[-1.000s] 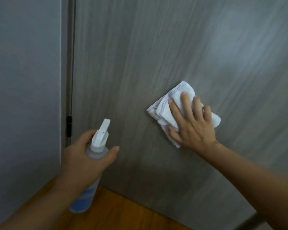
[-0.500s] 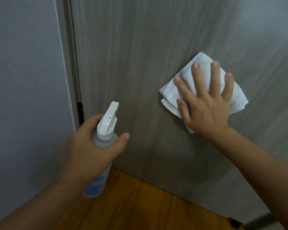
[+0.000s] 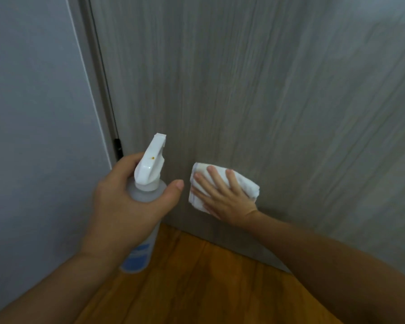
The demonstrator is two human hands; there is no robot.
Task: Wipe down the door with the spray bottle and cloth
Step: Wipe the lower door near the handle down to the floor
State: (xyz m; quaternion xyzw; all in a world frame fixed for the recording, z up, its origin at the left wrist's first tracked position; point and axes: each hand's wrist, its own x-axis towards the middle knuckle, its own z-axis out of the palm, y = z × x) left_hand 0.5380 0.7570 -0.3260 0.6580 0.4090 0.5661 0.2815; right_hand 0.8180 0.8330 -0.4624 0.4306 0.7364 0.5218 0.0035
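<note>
One grey wood-grain door [image 3: 255, 90] fills the far view above one wooden floor [image 3: 197, 284]. One spray bottle [image 3: 147, 183] stands upright at left, the left hand [image 3: 126, 199] curled round its neck. One folded white cloth [image 3: 222, 183] lies low on the door, the right hand [image 3: 222, 197] pressing it with straight, spread fingers [image 3: 214, 177]

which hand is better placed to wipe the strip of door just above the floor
Right. The right hand already presses the cloth flat on the door near its bottom; the left hand grips the spray bottle.
</note>
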